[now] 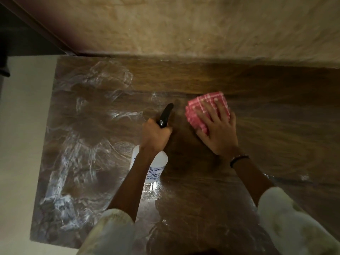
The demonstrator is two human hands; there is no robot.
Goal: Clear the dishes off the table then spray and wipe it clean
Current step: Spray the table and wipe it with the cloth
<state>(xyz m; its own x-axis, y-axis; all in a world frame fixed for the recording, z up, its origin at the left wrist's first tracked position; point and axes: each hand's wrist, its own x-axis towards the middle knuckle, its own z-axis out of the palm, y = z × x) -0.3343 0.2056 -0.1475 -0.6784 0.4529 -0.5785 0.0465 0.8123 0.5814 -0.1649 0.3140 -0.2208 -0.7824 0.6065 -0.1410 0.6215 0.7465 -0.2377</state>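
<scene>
The dark wooden table [266,111] fills the view, with no dishes on it. My left hand [155,136] grips the neck of a white spray bottle [161,162] with a black nozzle [166,114] that points away from me. My right hand [218,131] lies flat, fingers spread, pressing a folded pink and white checked cloth [197,110] onto the table just right of the nozzle. Whitish wet smears [77,162] cover the table's left half.
A beige mottled wall [202,24] runs along the table's far edge. Pale floor [24,126] lies beyond the table's left edge. A dark door frame [36,24] stands at the far left corner.
</scene>
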